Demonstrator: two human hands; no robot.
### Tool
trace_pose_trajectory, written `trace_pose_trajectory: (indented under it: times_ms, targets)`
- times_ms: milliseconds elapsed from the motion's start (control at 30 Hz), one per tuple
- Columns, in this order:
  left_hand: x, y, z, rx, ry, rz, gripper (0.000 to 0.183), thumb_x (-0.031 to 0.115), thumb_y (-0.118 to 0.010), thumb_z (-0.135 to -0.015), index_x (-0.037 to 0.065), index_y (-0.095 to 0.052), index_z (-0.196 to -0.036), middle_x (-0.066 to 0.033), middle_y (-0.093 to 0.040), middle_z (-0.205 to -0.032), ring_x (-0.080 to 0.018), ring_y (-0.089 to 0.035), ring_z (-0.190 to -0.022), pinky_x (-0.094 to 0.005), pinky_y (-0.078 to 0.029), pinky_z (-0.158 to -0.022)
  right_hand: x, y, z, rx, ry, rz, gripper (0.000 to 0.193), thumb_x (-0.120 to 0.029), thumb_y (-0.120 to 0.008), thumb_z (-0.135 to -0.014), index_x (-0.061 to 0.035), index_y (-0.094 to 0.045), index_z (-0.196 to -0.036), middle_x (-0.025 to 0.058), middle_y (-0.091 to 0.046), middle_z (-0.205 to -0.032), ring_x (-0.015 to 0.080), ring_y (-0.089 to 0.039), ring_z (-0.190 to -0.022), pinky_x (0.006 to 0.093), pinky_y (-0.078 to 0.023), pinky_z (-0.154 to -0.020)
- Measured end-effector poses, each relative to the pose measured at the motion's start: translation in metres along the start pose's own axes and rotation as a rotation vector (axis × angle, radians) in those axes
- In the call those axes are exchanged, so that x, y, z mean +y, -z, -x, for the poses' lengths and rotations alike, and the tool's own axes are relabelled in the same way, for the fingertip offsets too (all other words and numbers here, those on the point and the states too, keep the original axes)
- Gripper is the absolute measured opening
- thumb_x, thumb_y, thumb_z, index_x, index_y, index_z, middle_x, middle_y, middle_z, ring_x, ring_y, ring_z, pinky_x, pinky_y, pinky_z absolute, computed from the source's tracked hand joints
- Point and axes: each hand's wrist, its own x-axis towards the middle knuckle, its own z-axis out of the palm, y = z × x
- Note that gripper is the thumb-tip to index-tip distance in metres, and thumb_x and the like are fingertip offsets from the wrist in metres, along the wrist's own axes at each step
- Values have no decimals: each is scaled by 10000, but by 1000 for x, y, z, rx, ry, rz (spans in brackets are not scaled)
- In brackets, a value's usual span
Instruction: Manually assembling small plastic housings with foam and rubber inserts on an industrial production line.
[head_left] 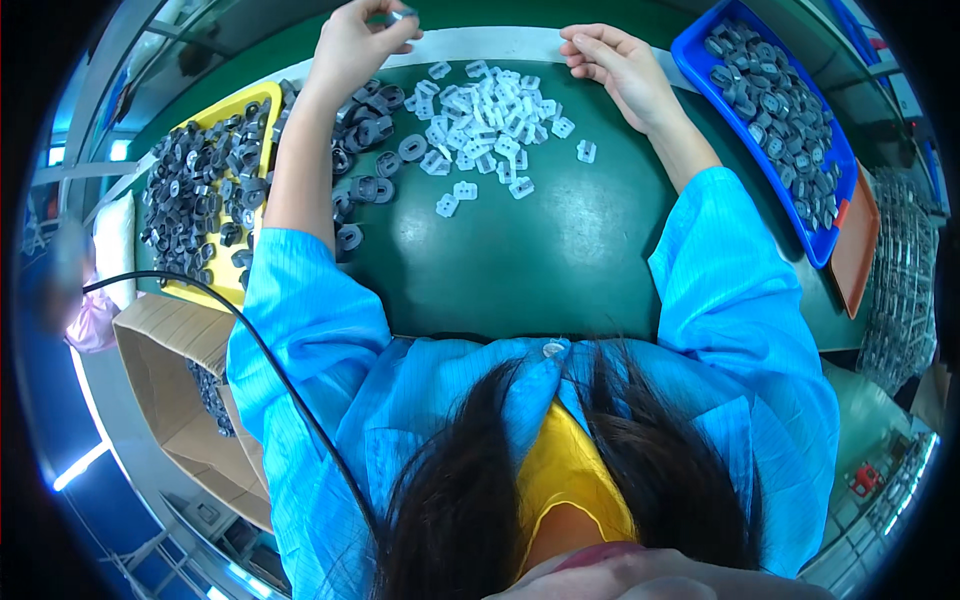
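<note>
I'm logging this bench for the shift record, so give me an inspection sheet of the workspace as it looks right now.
Surface: green mat, bare near the body.
Job's things: white plastic clips heaped centre; dark ring parts beside them.
Clutter: yellow tray heaped with dark parts; blue tray likewise.
Grippers: left hand raised, pinching a small part; right hand resting by the clips, empty.
Cables: black cable over left sleeve.
Surroundings: cardboard box lower left.

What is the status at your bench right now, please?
Left hand pinching a small dark part. Right hand empty, resting by the white clips. Nothing between them.
</note>
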Motion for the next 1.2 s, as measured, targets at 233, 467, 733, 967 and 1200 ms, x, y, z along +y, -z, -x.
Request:
trace_pose_trajectory:
  times_ms: [233,467,733,967,1200]
  targets:
    - [65,-51,37,-120,82,1035,353,287,-627,-1046,-31,-675,-1191,-131,-720,-1163,-125,-690,-958,-243,-569,-813,-22,14,73,-9,38,630,239,-207,-683,-1001,-40,-744,-1160,12,-713,-1022,103,-657,-906,265,-521,-814]
    - [79,-79,64,-222,31,931,368,229,-667,-1018,-3,-646,-1303,-92,-710,-1149,-123,-685,-971,-276,-552,-887,-25,-17,97,-31,465,1311,239,-204,-719,-932,-54,-753,-1114,72,-655,-1002,252,-654,-950,367,-524,-862]
    - [95,-93,76,-149,-20,766,398,108,-752,-936,4,-665,-1311,-41,-713,-1044,-104,-657,-910,-265,-531,-847,-49,-34,84,-145,30,712,118,-121,-731,-913,-52,-716,-1006,-25,-632,-812,38,-572,-726,212,-453,-662]
    - [102,-96,80,148,-141,267,494,167,-816,-875,49,-669,-1332,-39,-710,-1017,-64,-591,-786,-231,-509,-704,-46,-16,46,-104,-131,83,361,-162,-700,-946,-11,-680,-1274,110,-754,-964,222,-739,-846,327,-597,-792]
    - [110,-100,80,172,-288,108,461,163,-818,-872,53,-682,-1299,-32,-707,-1003,-64,-596,-809,-234,-502,-703,-57,-40,59,-63,18,206,165,-178,-792,-905,-41,-794,-998,3,-726,-817,48,-615,-711,204,-460,-604]
